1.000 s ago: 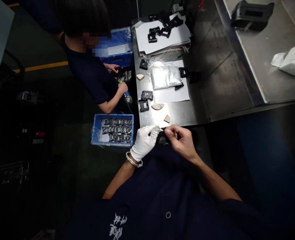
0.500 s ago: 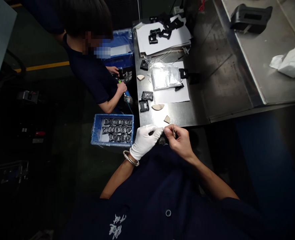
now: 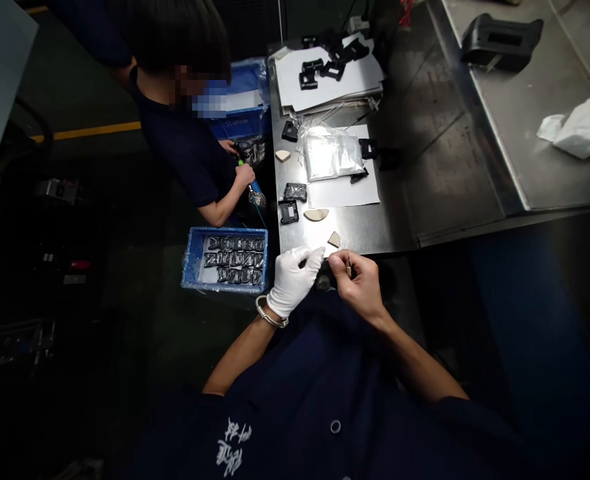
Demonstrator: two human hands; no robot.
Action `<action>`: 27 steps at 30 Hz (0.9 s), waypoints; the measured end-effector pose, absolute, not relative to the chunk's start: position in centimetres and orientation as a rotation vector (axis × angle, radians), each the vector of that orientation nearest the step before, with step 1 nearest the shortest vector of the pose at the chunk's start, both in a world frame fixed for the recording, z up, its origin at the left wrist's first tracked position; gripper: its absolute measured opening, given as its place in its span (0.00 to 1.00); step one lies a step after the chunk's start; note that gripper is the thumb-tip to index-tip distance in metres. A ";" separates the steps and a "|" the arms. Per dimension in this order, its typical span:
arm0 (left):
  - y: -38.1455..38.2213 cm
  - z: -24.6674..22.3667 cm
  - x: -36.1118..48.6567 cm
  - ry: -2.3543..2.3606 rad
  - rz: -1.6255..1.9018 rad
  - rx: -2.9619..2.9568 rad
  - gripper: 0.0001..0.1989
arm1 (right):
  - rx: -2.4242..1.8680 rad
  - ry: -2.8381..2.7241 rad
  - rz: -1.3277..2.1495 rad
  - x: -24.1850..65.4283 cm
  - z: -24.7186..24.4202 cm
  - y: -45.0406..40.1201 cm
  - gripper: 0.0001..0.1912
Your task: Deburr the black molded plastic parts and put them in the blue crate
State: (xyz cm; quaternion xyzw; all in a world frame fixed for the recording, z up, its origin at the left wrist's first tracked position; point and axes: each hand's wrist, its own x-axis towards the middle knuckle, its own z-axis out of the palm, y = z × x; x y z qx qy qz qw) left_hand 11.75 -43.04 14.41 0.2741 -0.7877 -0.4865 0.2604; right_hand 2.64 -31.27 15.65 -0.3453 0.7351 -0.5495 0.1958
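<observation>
Two hands meet at the edge of the steel bench: the bare right hand pinches a slim pointed tool. At its nine o'clock, the white-gloved left hand is curled, any grip unclear. A beige wedge lies at twelve o'clock.

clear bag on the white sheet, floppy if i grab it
Likely floppy: the clear plastic bag shows soft creases and a crumpled loose neck. It looks light for its size, and its glossy film may slide on the white sheet.

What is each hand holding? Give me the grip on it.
Right hand pinches a slim tool by its shaft; whether the gloved left hand holds anything cannot be told.
</observation>
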 end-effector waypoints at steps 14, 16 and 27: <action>-42.5 13.8 12.1 -2.086 -1.395 0.739 0.21 | -1.060 2.069 -1.492 2.6 15.7 -31.0 0.12; -42.3 13.9 12.3 -2.094 -1.452 0.663 0.19 | -1.080 2.086 -1.485 2.5 15.9 -30.9 0.12; -41.6 14.0 12.3 -2.093 -1.422 0.636 0.17 | -1.112 2.104 -1.504 2.2 16.3 -31.0 0.10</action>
